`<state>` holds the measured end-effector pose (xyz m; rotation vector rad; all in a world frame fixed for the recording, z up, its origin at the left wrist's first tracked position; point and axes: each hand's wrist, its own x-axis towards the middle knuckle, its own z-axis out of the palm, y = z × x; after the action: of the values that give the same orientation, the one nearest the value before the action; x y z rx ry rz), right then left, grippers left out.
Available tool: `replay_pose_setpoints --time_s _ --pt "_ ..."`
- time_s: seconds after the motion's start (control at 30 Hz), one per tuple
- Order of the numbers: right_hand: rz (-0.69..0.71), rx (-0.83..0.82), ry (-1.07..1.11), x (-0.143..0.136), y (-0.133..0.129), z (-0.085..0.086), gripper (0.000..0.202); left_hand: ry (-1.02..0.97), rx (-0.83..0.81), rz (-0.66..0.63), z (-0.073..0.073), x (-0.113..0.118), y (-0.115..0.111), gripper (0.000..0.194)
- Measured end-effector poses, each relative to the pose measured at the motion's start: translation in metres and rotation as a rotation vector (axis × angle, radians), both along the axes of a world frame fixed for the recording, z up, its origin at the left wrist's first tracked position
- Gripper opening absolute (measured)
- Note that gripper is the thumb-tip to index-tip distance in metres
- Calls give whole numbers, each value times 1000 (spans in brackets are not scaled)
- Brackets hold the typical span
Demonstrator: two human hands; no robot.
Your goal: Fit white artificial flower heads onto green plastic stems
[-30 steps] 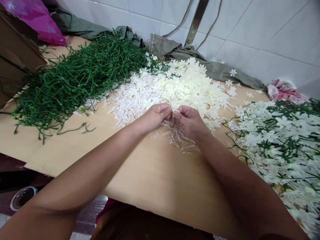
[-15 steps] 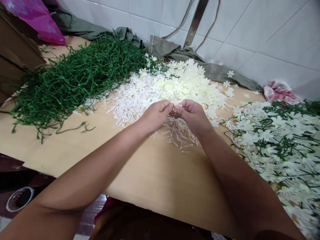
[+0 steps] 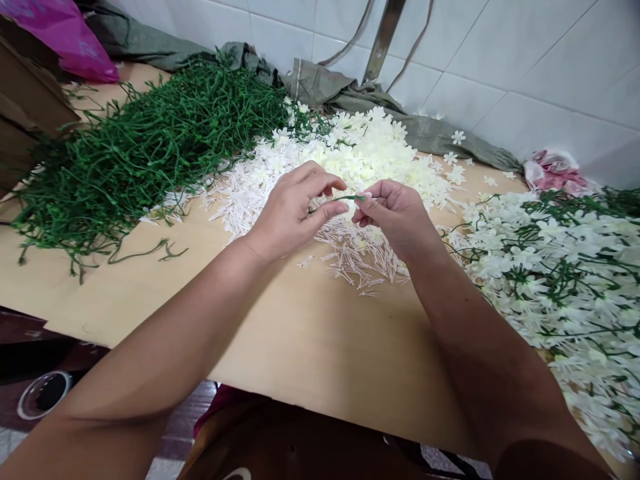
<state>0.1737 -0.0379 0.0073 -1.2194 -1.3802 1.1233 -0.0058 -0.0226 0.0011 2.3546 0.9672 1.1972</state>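
Observation:
My right hand (image 3: pixel 403 215) pinches one end of a thin green plastic stem (image 3: pixel 349 198), with a bit of white beside the fingertips that is too small to make out. The stem's other end points toward my left hand (image 3: pixel 295 208), whose thumb and fingers are spread apart around it, gripping nothing. Both hands are raised over a heap of white artificial flower petals (image 3: pixel 370 150). Just below them lie many thin white flower pieces (image 3: pixel 357 261) on the tan board (image 3: pixel 320 333).
Green plastic stems (image 3: pixel 165 140) form a big pile at the left. Flowers joined to stems (image 3: pixel 565 273) are heaped at the right. Grey-green cloth (image 3: pixel 430 133) runs along the tiled wall, near a pink-and-white cloth (image 3: pixel 557 170). A cardboard box (image 3: pixel 30 107) and magenta bag (image 3: pixel 65 37) stand back left.
My fingertips were together over a small piece; now my left hand has opened and drawn away to the left. The right hand has risen slightly, still pinching the green stem.

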Motion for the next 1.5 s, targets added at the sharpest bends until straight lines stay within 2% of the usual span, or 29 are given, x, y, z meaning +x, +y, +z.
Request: replay_pose_setpoints --time_s 0.1,0.27,0.4,0.47,0.57,0.63,0.73,0.83,0.93,1.03,1.13,1.27,1.43,1.5 --pt "-7 -8 0 -2 0 -1 39 71 87 6 -2 2 -1 22" --pt "-12 2 -1 -2 0 -2 35 130 71 -37 -4 3 -1 27" --pt "-28 -6 -6 1 0 0 31 68 87 -65 -4 3 1 28" --pt "1 8 -33 2 -1 0 28 -105 43 -47 -3 2 5 30" --pt "78 107 -165 1 -1 -5 22 -557 -116 27 0 -5 15 23" --pt "99 253 -377 -2 -1 -13 15 -845 -313 76 5 -13 21 21" --pt "111 477 -819 -9 1 -29 20 -1011 -636 108 12 -23 24 32" --pt "80 527 -1150 -15 5 -39 24 -979 -760 87 15 -25 22 38" --pt "37 482 -1245 -12 9 -39 16 -909 -797 65 17 -21 18 40" --pt "55 501 -1114 0 9 -30 10 -879 -831 53 18 -19 15 41" --pt "16 493 -848 11 9 -17 8 -825 -840 46 17 -20 15 31" --pt "-66 288 -520 19 9 0 9 -688 -841 35 18 -25 16 6" --pt "8 138 -361 24 12 7 7 -331 -981 -3 25 -30 13 19" --pt "40 126 -377 24 13 6 7 -159 -937 76 22 -28 13 27"
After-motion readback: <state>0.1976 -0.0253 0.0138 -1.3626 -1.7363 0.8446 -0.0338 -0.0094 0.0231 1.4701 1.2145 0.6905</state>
